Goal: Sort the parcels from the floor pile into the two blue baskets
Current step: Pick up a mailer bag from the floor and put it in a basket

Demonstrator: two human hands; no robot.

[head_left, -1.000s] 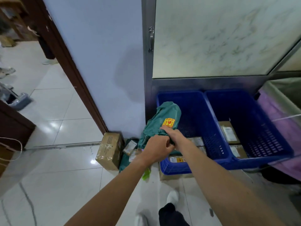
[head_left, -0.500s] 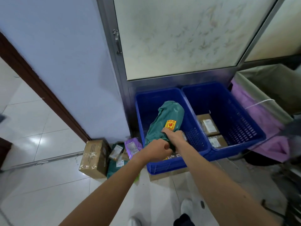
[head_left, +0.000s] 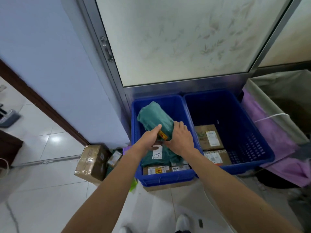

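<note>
Fingers point(head_left: 179, 125) of the right hand point(head_left: 180, 140) curl round the lower end of a rolled teal-green plastic mailer parcel point(head_left: 155, 117). The left hand point(head_left: 148, 140) grips it from the other side, its thumb laid beside a yellow-and-red sticker point(head_left: 162, 135) whose print is too small to read. The parcel tilts up over the left blue plastic basket point(head_left: 168, 179). Below the hands, green plastic bears a white label point(head_left: 157, 153) handwritten "-4", with labelled boxes in front of it. The right blue plastic basket point(head_left: 252, 162) holds two brown cardboard boxes point(head_left: 207, 137) with white shipping labels. A taped brown carton point(head_left: 91, 162) sits on the floor left of the baskets.
</note>
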